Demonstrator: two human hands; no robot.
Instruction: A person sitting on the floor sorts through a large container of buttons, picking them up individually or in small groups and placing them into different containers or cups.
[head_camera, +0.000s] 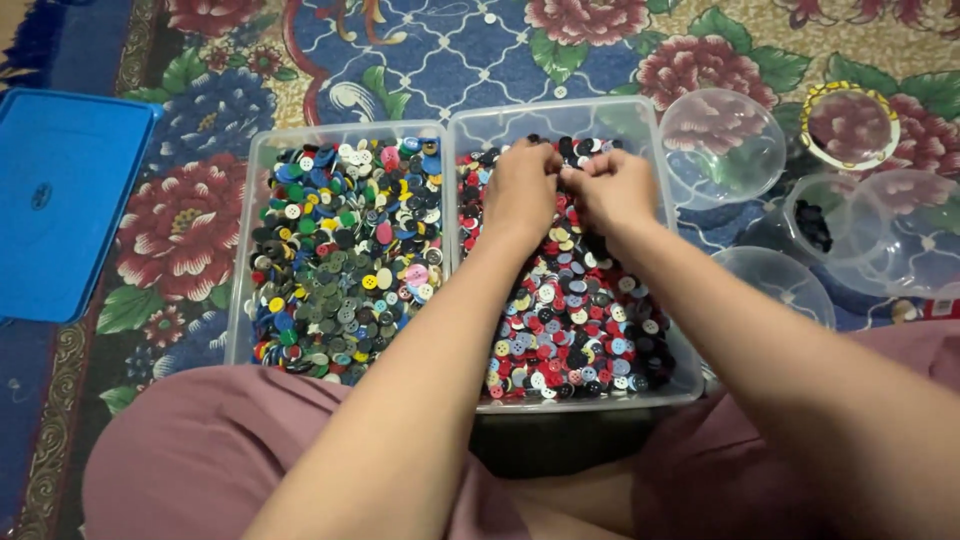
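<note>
Covering the floor, a floral carpet in red, blue and cream lies under everything we list. Next, a flat blue lid at far left. Two clear plastic tubs stand side by side before our knees: the left tub holds mixed buttons of blue, green, grey and yellow; the right tub holds red, black and white buttons. Clear round bowls sit on the carpet just right of the tubs. Our left hand and right hand rest knuckles-up, touching each other, over the far end of the right tub, fingers curled down into the pile; whether they pinch a button we cannot tell.
</note>
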